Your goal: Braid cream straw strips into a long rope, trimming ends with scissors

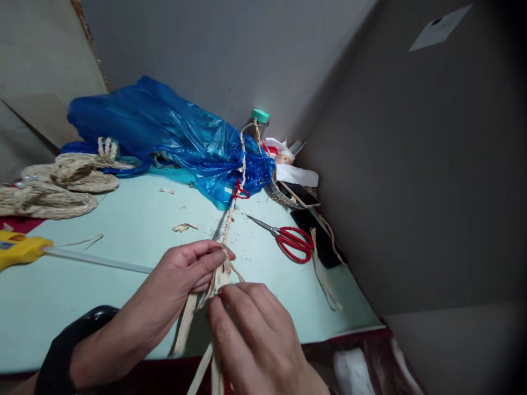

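Observation:
A pale straw braid runs from my hands up across the light green table toward a jar at the back. A red clip sits on the braid midway. My left hand pinches the braid's near end between thumb and fingers. My right hand is closed on the loose flat straw strips that hang down off the table's near edge. The two hands touch at the braid's working end.
Red-handled scissors lie right of the braid. A blue plastic bag fills the back. Coils of straw rope lie at far left, with a yellow glue gun. Two phones and a teal-lidded jar sit by the grey wall.

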{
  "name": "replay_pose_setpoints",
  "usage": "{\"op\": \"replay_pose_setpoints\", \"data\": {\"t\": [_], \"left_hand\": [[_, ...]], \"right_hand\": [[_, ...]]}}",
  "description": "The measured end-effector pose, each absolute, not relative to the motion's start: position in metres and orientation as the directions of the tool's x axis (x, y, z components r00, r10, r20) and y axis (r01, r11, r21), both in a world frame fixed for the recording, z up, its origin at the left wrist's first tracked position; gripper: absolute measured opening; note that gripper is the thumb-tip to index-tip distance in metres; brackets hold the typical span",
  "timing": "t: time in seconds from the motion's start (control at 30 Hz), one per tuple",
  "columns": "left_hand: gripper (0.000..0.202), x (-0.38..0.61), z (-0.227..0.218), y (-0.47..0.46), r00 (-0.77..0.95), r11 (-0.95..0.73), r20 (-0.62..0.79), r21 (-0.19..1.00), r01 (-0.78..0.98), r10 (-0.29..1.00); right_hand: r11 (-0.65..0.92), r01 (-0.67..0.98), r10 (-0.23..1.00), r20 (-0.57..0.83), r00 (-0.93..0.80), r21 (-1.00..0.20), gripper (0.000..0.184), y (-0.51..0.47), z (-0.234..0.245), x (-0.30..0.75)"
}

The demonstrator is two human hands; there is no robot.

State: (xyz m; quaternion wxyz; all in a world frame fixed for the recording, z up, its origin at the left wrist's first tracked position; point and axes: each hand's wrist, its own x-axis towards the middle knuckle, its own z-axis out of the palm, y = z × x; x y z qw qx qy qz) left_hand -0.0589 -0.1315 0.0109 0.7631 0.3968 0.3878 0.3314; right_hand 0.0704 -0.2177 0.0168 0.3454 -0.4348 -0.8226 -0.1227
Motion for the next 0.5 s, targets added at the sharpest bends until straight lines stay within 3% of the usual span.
{"op": "replay_pose_setpoints", "data": {"t": [0.17,0.27,0.33,0.43,0.5], "left_hand": [[0.022,-0.062,0.009,-0.132,0.46,0.434,-0.328,0.889,-0.146,0.825],[0.021,-0.066,0.006,-0.131,0.471,0.443,-0.336,0.886,-0.136,0.816],[0.021,-0.066,0.005,-0.131,0.488,0.47,-0.347,0.869,-0.153,0.801],[0.023,-0.066,0.006,-0.129,0.483,0.494,-0.368,0.854,-0.162,0.795],[0.024,-0.065,0.007,-0.129,0.476,0.518,-0.392,0.839,-0.167,0.787]], "right_hand": [[0.625,0.781,0.567,0.681,-0.463,0.011,0.026,-0.214,0.01,0.055],[0.639,0.769,0.601,0.644,-0.474,-0.03,0.024,-0.218,0.012,0.059],[0.574,0.813,0.661,0.642,-0.389,-0.099,0.03,-0.22,0.017,0.078],[0.261,0.944,0.76,0.646,-0.073,-0.201,0.033,-0.22,0.024,0.128],[-0.148,0.977,0.853,0.48,0.205,-0.155,0.024,-0.218,0.025,0.162]]}}
